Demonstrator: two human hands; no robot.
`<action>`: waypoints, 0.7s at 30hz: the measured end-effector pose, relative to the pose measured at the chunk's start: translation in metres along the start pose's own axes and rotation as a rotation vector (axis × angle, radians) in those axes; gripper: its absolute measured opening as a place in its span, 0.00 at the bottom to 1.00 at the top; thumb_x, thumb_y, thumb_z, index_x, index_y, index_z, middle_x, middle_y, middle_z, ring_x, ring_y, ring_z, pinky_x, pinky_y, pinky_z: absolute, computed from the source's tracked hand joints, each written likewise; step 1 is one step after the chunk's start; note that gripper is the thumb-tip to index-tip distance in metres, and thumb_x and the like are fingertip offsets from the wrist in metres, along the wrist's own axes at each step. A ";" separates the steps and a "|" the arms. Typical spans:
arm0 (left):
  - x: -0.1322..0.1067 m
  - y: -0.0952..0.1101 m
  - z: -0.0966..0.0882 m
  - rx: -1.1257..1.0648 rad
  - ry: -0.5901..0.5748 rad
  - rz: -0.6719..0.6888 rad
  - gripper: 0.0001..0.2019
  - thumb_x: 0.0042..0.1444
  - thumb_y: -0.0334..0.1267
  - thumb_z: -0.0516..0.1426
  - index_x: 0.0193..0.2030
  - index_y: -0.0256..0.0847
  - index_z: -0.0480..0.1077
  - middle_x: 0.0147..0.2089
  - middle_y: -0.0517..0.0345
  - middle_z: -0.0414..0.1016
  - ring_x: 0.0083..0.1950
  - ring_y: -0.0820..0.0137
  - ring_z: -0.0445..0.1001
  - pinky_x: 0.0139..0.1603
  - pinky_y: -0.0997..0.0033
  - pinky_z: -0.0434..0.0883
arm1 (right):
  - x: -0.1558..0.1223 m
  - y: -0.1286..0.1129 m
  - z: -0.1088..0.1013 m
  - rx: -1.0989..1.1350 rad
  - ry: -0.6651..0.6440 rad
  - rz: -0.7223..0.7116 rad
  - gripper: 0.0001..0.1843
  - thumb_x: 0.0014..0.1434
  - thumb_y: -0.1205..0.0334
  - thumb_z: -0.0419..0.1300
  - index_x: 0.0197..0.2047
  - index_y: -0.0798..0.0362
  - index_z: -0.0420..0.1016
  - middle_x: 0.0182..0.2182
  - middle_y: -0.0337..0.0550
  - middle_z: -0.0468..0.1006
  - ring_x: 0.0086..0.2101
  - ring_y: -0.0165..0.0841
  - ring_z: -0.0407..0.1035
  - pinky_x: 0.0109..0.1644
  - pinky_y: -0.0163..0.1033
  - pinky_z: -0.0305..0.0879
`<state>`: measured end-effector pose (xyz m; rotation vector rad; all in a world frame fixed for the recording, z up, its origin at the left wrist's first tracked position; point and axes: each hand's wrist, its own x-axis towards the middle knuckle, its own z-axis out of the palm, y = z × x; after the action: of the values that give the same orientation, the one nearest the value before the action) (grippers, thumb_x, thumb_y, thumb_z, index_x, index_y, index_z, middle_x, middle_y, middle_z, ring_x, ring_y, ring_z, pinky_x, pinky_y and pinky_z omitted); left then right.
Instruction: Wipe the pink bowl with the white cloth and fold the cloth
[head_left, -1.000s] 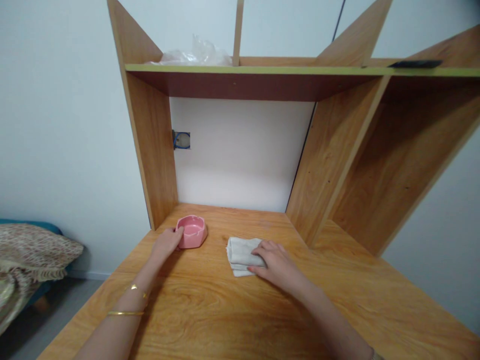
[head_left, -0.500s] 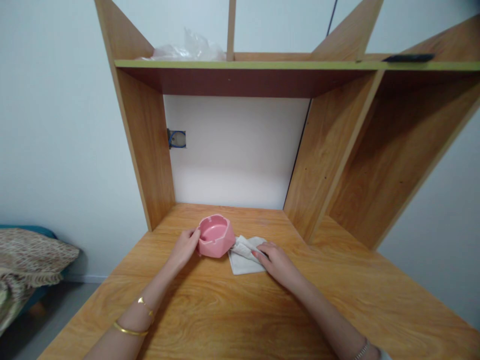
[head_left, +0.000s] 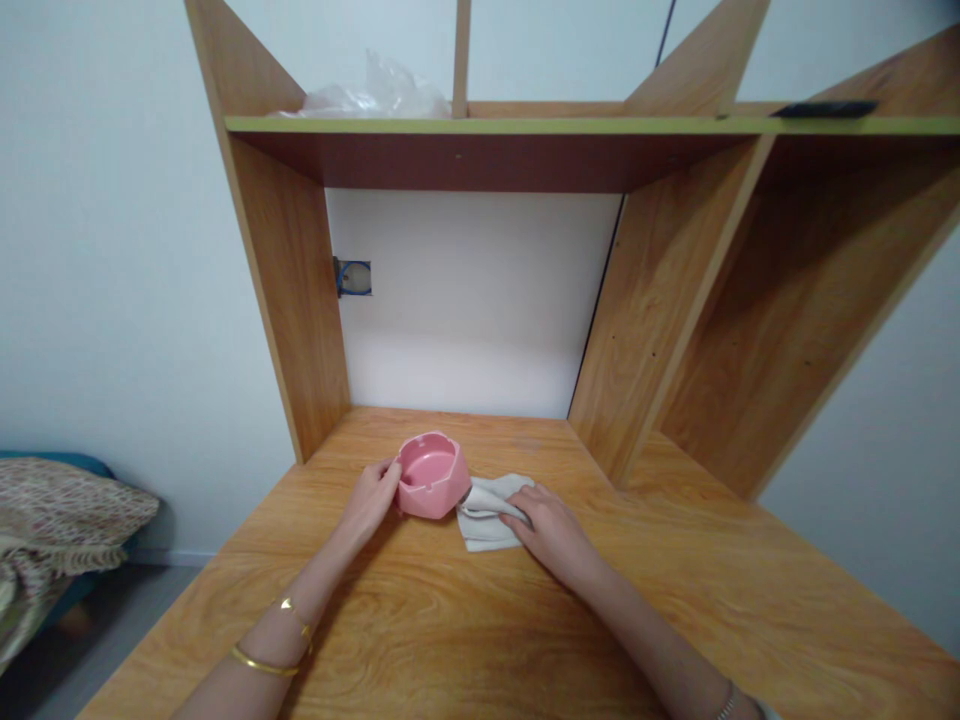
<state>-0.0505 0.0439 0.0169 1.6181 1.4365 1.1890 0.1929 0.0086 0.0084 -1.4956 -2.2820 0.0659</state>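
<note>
My left hand (head_left: 373,495) grips the left rim of a pink faceted ashtray (head_left: 435,492), thumb on top of the edge. The ashtray is tilted slightly, its hollow facing up and its notched rim showing. Just right of it, a white cloth (head_left: 480,530) lies partly folded on the wooden desk (head_left: 450,620). My right hand (head_left: 544,520) is closed on the cloth's right part, pinching up a fold; some of its fingers are hidden. The cloth's left edge meets the ashtray's lower right side.
Wooden side panels (head_left: 285,300) and a shelf with a yellow-green edge (head_left: 525,126) frame the desk. A clear plastic bag (head_left: 382,90) and a flat black object (head_left: 825,109) lie on the shelf. An open wall socket box (head_left: 354,278) shows at the back left. A patterned blanket (head_left: 67,510) is at far left.
The fold of cloth under my right hand has changed shape, and that hand has shifted slightly left. My left hand and the ashtray are almost where they were.
</note>
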 end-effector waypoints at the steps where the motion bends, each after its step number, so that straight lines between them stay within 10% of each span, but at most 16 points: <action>1: 0.000 0.000 0.000 -0.003 0.002 -0.003 0.17 0.52 0.42 0.44 0.18 0.38 0.64 0.14 0.58 0.66 0.19 0.69 0.67 0.22 0.75 0.62 | 0.000 0.002 0.001 0.016 0.012 0.010 0.12 0.57 0.61 0.48 0.31 0.53 0.72 0.31 0.44 0.73 0.36 0.36 0.64 0.40 0.40 0.58; 13: 0.002 -0.002 0.000 -0.022 -0.002 0.029 0.20 0.52 0.43 0.42 0.16 0.38 0.63 0.14 0.57 0.65 0.18 0.71 0.65 0.21 0.75 0.61 | 0.003 0.019 0.002 0.297 0.396 0.251 0.14 0.57 0.56 0.43 0.30 0.53 0.65 0.27 0.45 0.71 0.30 0.36 0.65 0.35 0.38 0.60; 21: -0.007 0.002 0.009 0.032 -0.117 0.041 0.18 0.52 0.43 0.45 0.24 0.34 0.69 0.17 0.57 0.69 0.19 0.71 0.67 0.20 0.76 0.61 | 0.002 0.008 -0.008 0.378 0.473 0.160 0.15 0.58 0.54 0.43 0.32 0.53 0.65 0.28 0.43 0.68 0.32 0.35 0.63 0.36 0.37 0.60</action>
<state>-0.0410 0.0378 0.0143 1.7175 1.3605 1.0807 0.2020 0.0121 0.0147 -1.3212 -1.6678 0.1609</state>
